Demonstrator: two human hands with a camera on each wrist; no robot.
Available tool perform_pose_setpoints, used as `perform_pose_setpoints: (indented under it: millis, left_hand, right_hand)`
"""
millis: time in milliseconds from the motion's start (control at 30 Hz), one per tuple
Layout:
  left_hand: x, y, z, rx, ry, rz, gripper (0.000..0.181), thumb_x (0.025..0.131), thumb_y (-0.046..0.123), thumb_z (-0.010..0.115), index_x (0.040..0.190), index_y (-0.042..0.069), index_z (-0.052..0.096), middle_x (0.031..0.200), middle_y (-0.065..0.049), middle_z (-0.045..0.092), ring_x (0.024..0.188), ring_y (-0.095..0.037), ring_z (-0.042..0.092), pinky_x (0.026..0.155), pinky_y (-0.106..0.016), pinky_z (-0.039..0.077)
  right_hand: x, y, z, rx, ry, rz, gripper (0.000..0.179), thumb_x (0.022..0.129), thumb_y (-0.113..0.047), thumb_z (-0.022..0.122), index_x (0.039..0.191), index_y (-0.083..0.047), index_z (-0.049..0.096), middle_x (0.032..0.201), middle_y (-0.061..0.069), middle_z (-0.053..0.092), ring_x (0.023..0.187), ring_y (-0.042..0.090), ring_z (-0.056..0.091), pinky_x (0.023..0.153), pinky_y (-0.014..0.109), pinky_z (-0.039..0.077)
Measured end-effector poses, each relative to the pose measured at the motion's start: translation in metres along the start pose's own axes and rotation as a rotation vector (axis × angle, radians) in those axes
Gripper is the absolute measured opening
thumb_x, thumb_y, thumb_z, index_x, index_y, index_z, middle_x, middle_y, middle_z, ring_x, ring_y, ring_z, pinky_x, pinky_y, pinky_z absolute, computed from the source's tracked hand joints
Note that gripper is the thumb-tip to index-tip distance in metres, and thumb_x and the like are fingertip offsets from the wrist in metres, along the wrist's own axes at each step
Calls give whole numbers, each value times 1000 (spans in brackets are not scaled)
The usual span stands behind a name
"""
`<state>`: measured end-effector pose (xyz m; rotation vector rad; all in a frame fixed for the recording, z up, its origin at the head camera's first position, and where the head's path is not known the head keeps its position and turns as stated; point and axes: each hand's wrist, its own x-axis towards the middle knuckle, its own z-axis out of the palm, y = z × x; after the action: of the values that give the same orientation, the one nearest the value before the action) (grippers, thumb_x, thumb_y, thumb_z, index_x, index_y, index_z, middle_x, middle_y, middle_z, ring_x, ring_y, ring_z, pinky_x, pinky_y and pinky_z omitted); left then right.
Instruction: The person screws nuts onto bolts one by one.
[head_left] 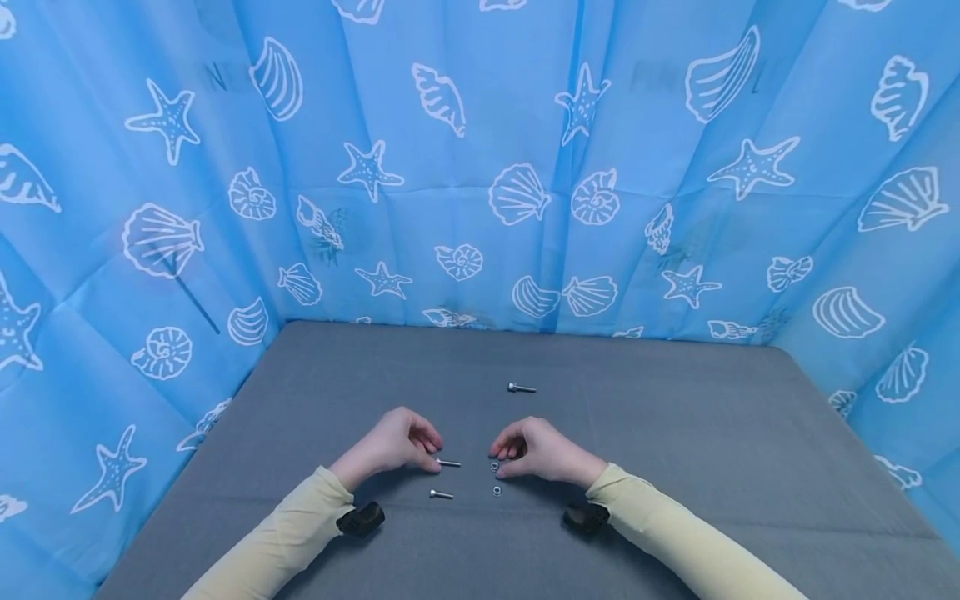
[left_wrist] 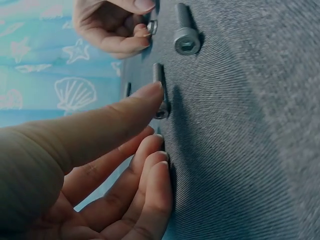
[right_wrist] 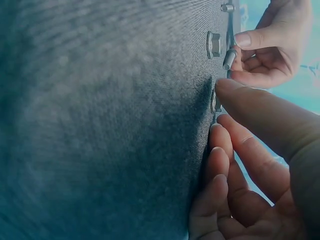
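Note:
My left hand (head_left: 401, 437) is at a small socket head bolt (head_left: 450, 463) on the grey table. Its thumb overlaps this bolt in the left wrist view, with the other fingers curved loosely below, apart from the thumb. Across from it, my right hand (head_left: 543, 450) has its thumb and index finger on either side of a small metal nut (right_wrist: 216, 103), with a gap between the fingertips. Closer to me lie a second bolt (head_left: 442, 494), its hex socket showing in the left wrist view, and a second nut (right_wrist: 215, 45) with a flanged base.
A third bolt (head_left: 522, 387) lies farther back on the grey cloth-covered table (head_left: 675, 417). Blue curtains (head_left: 465, 208) with white shells and starfish hang behind the table and along both sides. A dark wrist device (head_left: 362, 520) sits below the left cuff, another (head_left: 586, 518) below the right.

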<state>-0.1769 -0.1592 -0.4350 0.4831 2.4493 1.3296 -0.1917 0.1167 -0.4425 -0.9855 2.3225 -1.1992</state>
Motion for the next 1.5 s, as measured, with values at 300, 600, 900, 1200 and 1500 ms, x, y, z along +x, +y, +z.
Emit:
perform_pose_setpoints:
  millis: [300,600,900,1200,1500]
  left_hand:
    - [2,-1,4,83,27,17,21,66,-3,85,79,5,71,70,1,61,64,-11,56,54,-24,47]
    - [3,0,8,125,37,54,18,66,-1,85,74,6,71,64,5,61,60,-9,56,52,-23,47]
    - [3,-1,10,159,43,41,17,69,2,84,72,10,70,64,6,60,60,-10,56,53,-25,47]
    - [2,3,10,196,33,73,12,79,8,78,73,12,69,66,8,60,62,-9,54,54,-24,46]
    - [12,12,10,82,98,83,4,85,10,73,82,8,71,71,1,66,64,-14,60,48,-26,49]
  right_hand:
    - [2,-4,3,-71,21,7,14,77,-8,80,87,-6,71,79,-1,64,70,6,54,62,20,48]
    - [2,-4,4,-99,34,9,12,77,-8,81,83,-8,70,75,-6,62,68,4,54,61,20,48]
    - [3,-4,6,-116,44,3,10,78,-7,80,81,-8,70,73,-7,63,66,3,55,59,20,49]
    - [4,-3,3,-69,19,-2,5,80,-5,75,81,-6,71,72,-5,62,65,5,54,58,20,48]
    - [0,7,-22,184,55,52,17,89,-13,68,97,2,69,84,5,67,71,13,58,59,26,50]
